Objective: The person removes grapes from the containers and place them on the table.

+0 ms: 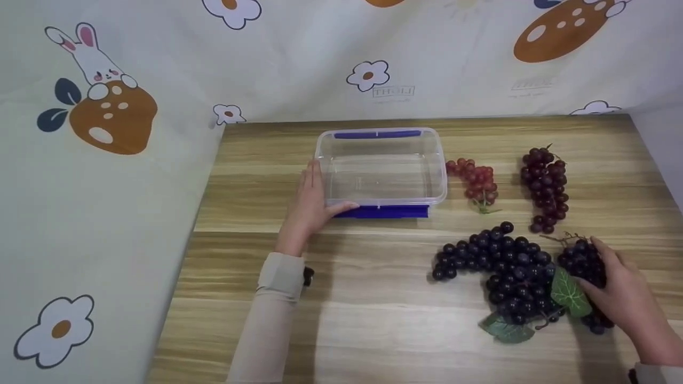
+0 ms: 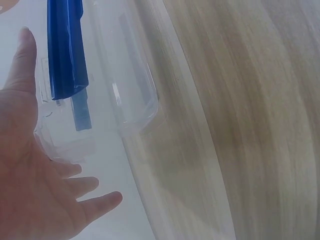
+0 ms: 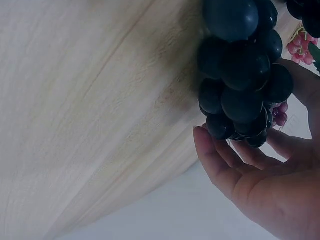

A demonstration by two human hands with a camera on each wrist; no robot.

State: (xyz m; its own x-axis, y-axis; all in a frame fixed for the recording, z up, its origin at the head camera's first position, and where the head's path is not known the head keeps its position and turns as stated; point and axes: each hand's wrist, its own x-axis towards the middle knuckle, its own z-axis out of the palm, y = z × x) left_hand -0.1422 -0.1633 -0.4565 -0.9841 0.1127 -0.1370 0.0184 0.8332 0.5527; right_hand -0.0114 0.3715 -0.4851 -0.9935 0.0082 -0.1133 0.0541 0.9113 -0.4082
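Observation:
My left hand (image 1: 312, 208) rests against the left side of a clear plastic food container (image 1: 444, 181) with blue clips, its thumb lying along the front clip (image 1: 395, 212). In the left wrist view the fingers look straight and spread beside the container wall. With fingers and thumb around it, my right hand (image 1: 629, 290) grips a bunch of black grapes (image 1: 581, 258) at the right. A green leaf (image 1: 570, 293) lies by that thumb. In the right wrist view the fingertips curl round the lower end of the bunch (image 3: 240, 80).
A larger spread of black grapes (image 1: 517, 277) lies left of my right hand, with a leaf (image 1: 507, 328) in front. Small red grapes (image 1: 480, 178) sit against the container's right side. Dark red grapes (image 1: 545, 186) lie farther right. Patterned cloth (image 1: 288, 74) stands behind the wooden table (image 1: 240, 234).

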